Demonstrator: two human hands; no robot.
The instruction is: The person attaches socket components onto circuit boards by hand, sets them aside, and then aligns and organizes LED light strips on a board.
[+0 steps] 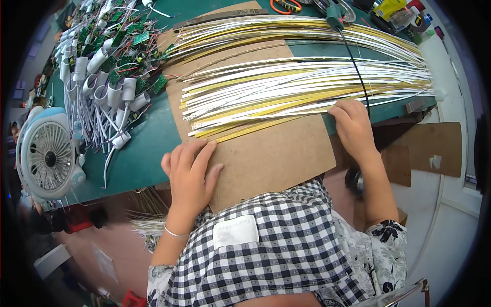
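Long, thin LED strips (255,87), white and yellow, lie side by side across the table. My left hand (189,171) rests at the left end of the nearest yellow strip (245,133), its fingertips touching that end and its thumb held apart. Over the strips' front edge on the right, my right hand (354,128) has its fingers curled, with thumb and fingertips closed on a strip. The exact grip is partly hidden by the fingers. Beneath the strips and my left fingertips is a brown board (281,158), reaching to my checked apron (286,235).
Left of the strips sits a heap of white cylindrical fittings (97,92) with cables and green circuit boards (141,38). A small fan (50,158) stands at the table's left edge. Orange-handled scissors (286,6) and a green-handled tool (335,18), its black cord crossing the strips, lie behind.
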